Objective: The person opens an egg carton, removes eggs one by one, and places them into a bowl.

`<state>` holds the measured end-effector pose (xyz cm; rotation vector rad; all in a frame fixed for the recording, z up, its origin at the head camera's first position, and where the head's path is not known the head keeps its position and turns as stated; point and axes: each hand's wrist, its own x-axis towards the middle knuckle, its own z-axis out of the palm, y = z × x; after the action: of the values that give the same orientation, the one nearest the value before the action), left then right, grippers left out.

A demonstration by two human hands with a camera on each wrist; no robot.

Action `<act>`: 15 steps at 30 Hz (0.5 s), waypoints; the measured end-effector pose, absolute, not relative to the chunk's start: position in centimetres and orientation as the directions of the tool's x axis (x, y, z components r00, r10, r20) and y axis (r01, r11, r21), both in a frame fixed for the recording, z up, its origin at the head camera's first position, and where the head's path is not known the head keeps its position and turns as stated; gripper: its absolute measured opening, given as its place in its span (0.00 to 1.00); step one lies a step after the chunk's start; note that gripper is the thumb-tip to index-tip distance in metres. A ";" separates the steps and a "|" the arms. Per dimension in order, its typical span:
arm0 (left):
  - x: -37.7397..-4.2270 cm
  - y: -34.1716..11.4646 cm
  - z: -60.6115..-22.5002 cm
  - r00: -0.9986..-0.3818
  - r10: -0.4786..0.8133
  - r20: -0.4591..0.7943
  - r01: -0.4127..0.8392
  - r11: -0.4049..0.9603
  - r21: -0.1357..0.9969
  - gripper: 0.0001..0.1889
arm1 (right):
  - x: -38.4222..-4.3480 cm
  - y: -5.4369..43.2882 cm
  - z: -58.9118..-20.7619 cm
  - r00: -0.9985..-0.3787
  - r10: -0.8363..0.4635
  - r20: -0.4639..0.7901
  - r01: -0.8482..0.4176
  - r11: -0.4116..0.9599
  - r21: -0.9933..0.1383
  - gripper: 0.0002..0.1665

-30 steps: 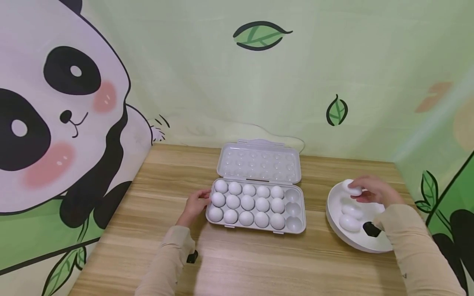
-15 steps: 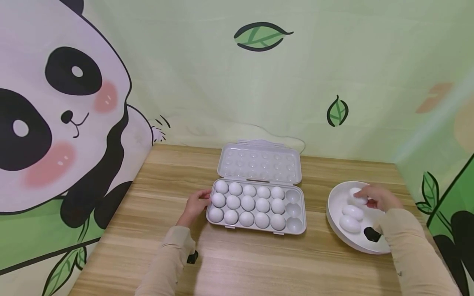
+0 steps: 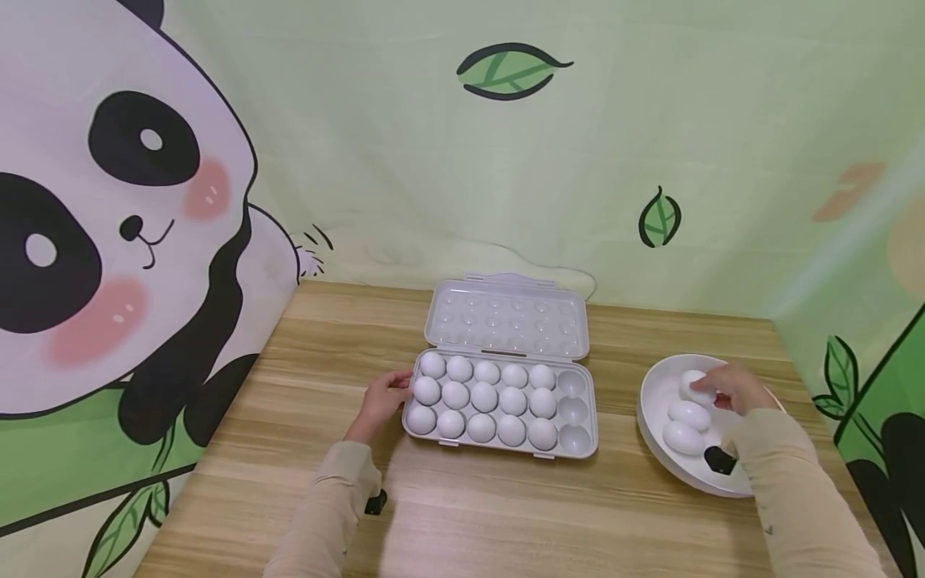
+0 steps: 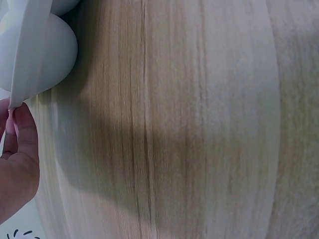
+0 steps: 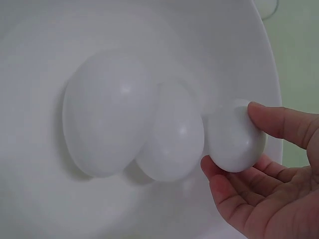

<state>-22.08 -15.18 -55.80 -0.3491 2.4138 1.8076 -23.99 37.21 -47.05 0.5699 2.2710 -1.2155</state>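
My left hand [image 3: 381,400] pinches the left rim of a white plastic egg tray [image 3: 574,440]; in the left wrist view the thumb and fingertips [image 4: 26,119] meet at that thin rim. White eggs fill most of its cups, and the cups of the right-hand column hold none. At right, my right hand [image 3: 743,388] reaches into a white bowl [image 3: 652,411]. Its thumb and fingers grip a white egg [image 5: 233,139] near the bowl's far side. Two more eggs, a middle one [image 5: 174,134] and a nearer one [image 5: 107,112], lie beside it in a row.
The tray's hinged lid [image 3: 506,317] lies folded back toward the wall. A thin cable [image 3: 549,266] runs behind it. Tray and bowl rest on a wood-grain table [image 3: 491,514], with a panda-printed cloth [image 3: 361,144] behind.
My right hand has brought its egg slightly right and down, in line with the other two in the bowl. My left hand has stayed at the tray's rim.
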 end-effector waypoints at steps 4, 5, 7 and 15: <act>-22.1 -15.2 -55.8 -0.968 -0.120 -0.221 -0.246 0.267 0.932 0.19 | -24.6 37.7 -48.2 -0.796 0.133 -0.591 0.565 0.515 -0.645 0.16; -22.1 -15.2 -55.8 -0.968 -0.120 -0.221 -0.246 0.268 0.932 0.19 | -24.7 37.8 -48.5 -0.796 0.137 -0.590 0.566 0.514 -0.644 0.18; -22.1 -15.1 -55.8 -0.968 -0.118 -0.220 -0.245 0.267 0.932 0.19 | -25.3 38.6 -49.5 -0.799 0.126 -0.588 0.561 0.506 -0.655 0.20; -22.0 -15.2 -55.8 -0.969 -0.114 -0.219 -0.242 0.267 0.933 0.19 | -24.7 37.9 -49.1 -0.807 0.151 -0.570 0.557 0.514 -0.652 0.20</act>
<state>-22.05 -15.18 -55.77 -0.3408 2.4130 1.8077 -24.70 37.90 -49.06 0.5805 2.3129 -1.2274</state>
